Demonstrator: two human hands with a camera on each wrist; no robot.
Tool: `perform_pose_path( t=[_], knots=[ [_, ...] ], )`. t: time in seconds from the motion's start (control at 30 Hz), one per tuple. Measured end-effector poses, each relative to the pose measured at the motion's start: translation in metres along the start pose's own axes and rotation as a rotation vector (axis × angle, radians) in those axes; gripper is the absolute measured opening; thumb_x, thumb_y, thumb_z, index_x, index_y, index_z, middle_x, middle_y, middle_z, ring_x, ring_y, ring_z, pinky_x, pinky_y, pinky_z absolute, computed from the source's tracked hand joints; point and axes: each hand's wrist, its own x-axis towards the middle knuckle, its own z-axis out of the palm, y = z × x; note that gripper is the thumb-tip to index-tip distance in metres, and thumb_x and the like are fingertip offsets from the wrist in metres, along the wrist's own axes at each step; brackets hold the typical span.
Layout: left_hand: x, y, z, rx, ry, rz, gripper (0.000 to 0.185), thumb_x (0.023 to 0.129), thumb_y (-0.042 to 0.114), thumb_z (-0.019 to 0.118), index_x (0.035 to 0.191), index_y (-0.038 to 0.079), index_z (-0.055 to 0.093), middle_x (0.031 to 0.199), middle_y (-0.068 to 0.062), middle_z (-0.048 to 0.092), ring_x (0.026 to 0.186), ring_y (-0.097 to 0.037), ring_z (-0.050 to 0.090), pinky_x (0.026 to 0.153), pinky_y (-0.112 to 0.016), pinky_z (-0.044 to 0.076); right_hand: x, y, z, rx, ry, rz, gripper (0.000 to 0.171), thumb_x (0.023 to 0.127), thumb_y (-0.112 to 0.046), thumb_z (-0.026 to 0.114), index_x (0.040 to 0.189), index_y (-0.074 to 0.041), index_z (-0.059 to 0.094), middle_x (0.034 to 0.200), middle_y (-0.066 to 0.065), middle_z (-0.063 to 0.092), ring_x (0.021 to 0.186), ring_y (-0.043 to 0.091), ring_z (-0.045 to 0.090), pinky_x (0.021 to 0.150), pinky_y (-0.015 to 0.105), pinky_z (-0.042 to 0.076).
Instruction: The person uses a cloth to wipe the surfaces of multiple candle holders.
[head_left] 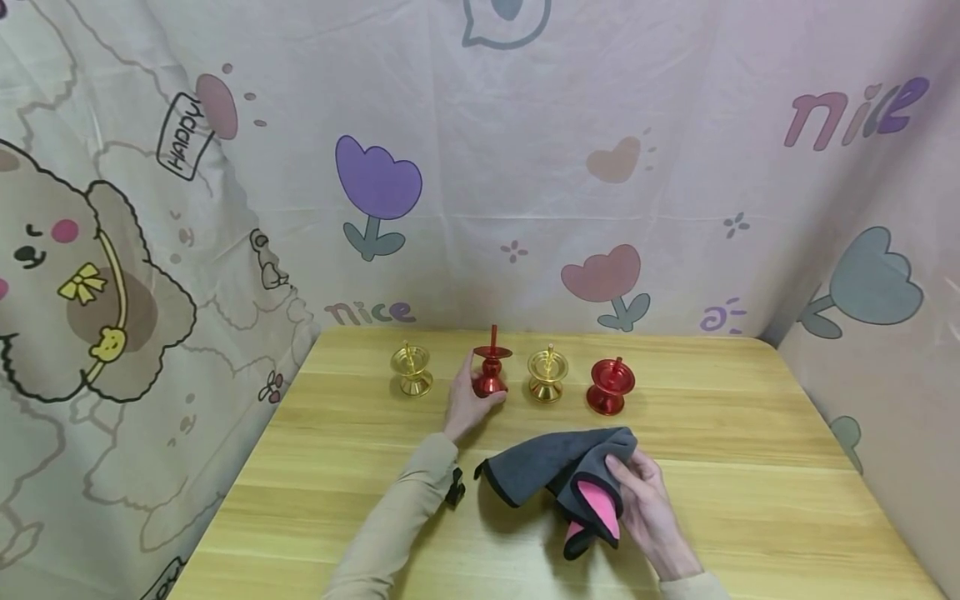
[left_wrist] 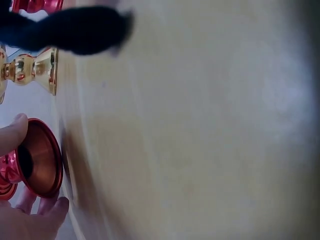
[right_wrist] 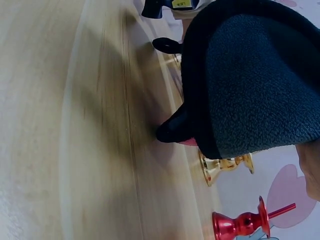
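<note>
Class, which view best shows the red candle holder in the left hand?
Head: the red candle holder is nearly whole, base to spike. Left wrist shows its base close up, top cropped; in right wrist I can't distinguish it.

In the head view, the soft grey-and-pink cloth with black trim [head_left: 525, 471] hides some fingers of the right grip [head_left: 651, 504]; part of the left grip's [head_left: 471, 404] fingers is also out of sight. The beige left sleeve [head_left: 397, 517] and pale wood-grained table [head_left: 300, 500] run off the bottom edge. In the left wrist view, the shiny red metal candle holder [left_wrist: 44, 157] is cut by the left edge, and a dark strip [left_wrist: 80, 30] is too blurred to identify. In the right wrist view, the cloth partly covers a shiny gold metal candle holder [right_wrist: 214, 167]; a yellow label's [right_wrist: 184, 4] lettering is too small to read.
</note>
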Motion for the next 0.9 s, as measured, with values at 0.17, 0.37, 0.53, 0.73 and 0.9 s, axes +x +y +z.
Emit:
perform_pose_path(
  t=[0.17, 0.37, 0.53, 0.73, 0.9],
  knots=[
    [-0.0002, 0.0002, 0.0020, 0.033, 0.013, 0.051, 0.104, 0.077, 0.013, 0.088, 0.159, 0.006, 0.025, 0.120, -0.022, 0.067, 0.119, -0.037, 0.061, 0.112, -0.054, 0.043, -0.0001, 0.0000, 0.0003, -0.008, -0.008, -0.008, 0.046, 0.102, 0.011, 0.038, 0.114, -0.013, 0.075, 0.110, -0.004, 0.071, 0.097, 0.007, 0.069, 0.083, 0.019, 0.058],
    [-0.0020, 0.0017, 0.0003, 0.099, 0.035, 0.060, 0.103, 0.073, 0.010, 0.089, 0.156, 0.007, 0.028, 0.120, -0.023, 0.067, 0.116, -0.039, 0.063, 0.105, -0.054, 0.049, -0.0003, -0.0004, 0.0007, -0.005, -0.007, -0.002, 0.047, 0.102, 0.011, 0.037, 0.114, -0.014, 0.075, 0.110, -0.004, 0.071, 0.097, 0.007, 0.069, 0.083, 0.019, 0.058],
    [-0.0029, 0.0028, -0.0006, 0.145, 0.057, 0.019, 0.105, 0.072, 0.013, 0.091, 0.155, 0.008, 0.027, 0.119, -0.023, 0.068, 0.111, -0.040, 0.065, 0.098, -0.053, 0.053, -0.0004, -0.0010, -0.0001, -0.007, -0.012, -0.002, 0.047, 0.102, 0.011, 0.037, 0.114, -0.014, 0.075, 0.110, -0.005, 0.071, 0.098, 0.007, 0.068, 0.083, 0.018, 0.058],
    [-0.0016, 0.0023, 0.0011, 0.188, 0.071, 0.005, 0.103, 0.071, 0.014, 0.092, 0.153, 0.007, 0.030, 0.119, -0.025, 0.068, 0.108, -0.041, 0.067, 0.091, -0.055, 0.055, -0.0004, -0.0010, -0.0013, -0.012, -0.013, -0.003, 0.046, 0.102, 0.011, 0.037, 0.114, -0.014, 0.075, 0.110, -0.005, 0.071, 0.098, 0.007, 0.068, 0.084, 0.019, 0.058],
    [-0.0016, 0.0028, 0.0023, 0.167, 0.068, 0.002, 0.101, 0.073, 0.007, 0.090, 0.153, 0.005, 0.029, 0.131, -0.030, 0.062, 0.117, -0.045, 0.064, 0.096, -0.056, 0.054, -0.0010, -0.0013, -0.0015, -0.005, -0.013, 0.002, 0.046, 0.103, 0.011, 0.037, 0.114, -0.014, 0.075, 0.110, -0.005, 0.071, 0.098, 0.007, 0.068, 0.084, 0.019, 0.058]
  ],
)
